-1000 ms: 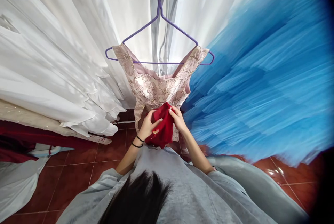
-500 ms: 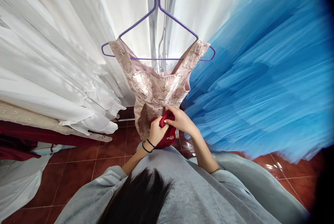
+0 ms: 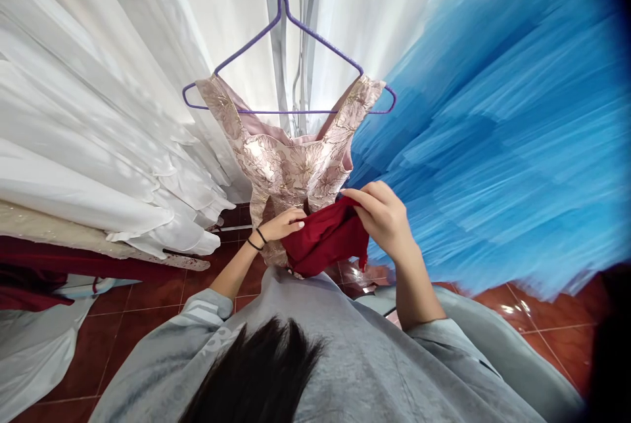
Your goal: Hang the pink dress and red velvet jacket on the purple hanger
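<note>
Between my two hands a dark red cloth (image 3: 325,239) is stretched out in front of my belly. My left hand (image 3: 286,222) pinches its left edge, with the thumb on top. At its upper right corner, the thumb and fingers of my right hand (image 3: 384,216) are closed on it. Just behind the cloth hangs a pink and gold floral dress (image 3: 296,163), its lower part partly hidden by the cloth and my hands. The dress's straps rest on a purple hanger (image 3: 290,111).
White gowns (image 3: 98,114) hang along the left, with a beige sparkly fabric (image 3: 73,229) and dark red fabric (image 3: 98,259) lower down. A large blue tulle skirt (image 3: 493,147) fills the right. Below lies a red tiled floor (image 3: 142,318).
My right hand has moved right and slightly up, pulling the red cloth wide from its bunched state. The gold decoration on it no longer faces me. My left hand has shifted slightly left.
</note>
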Demonstrator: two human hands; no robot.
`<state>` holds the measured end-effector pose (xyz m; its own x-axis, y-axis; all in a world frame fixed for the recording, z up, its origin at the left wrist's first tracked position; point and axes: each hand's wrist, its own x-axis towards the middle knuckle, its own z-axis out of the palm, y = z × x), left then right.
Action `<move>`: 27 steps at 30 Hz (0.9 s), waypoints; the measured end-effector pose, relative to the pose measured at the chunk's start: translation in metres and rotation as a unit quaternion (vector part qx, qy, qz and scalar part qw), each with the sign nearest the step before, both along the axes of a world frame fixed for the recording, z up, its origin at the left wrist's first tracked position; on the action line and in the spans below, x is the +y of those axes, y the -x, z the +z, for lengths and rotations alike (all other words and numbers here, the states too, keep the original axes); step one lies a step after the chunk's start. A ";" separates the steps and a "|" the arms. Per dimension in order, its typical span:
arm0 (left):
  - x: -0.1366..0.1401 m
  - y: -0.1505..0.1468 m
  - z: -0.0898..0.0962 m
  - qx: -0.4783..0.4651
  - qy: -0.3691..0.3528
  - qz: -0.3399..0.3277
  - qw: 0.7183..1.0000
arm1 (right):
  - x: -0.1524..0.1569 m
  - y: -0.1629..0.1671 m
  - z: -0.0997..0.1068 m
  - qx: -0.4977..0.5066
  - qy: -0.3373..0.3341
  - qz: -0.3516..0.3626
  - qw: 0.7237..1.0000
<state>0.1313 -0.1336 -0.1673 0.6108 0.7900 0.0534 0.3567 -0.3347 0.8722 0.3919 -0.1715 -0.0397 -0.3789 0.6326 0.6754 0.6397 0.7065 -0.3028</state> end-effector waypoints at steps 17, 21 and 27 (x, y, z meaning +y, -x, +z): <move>-0.011 0.039 0.053 -0.158 -0.058 0.379 0.910 | 0.016 -0.077 -0.004 0.062 0.042 -0.301 0.951; -0.018 0.043 0.081 -0.193 -0.073 0.422 0.883 | 0.019 -0.069 -0.001 0.066 0.053 -0.292 0.953; -0.039 0.073 0.080 -0.118 0.138 0.291 0.939 | 0.040 -0.055 -0.017 0.088 0.231 -0.148 0.958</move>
<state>0.0579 -0.1721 -0.0868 0.0678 0.9902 -0.1225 0.1962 0.1071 0.9747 0.4467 -0.1312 -0.0570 -0.0431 0.9416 0.3339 0.7019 0.2663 -0.6606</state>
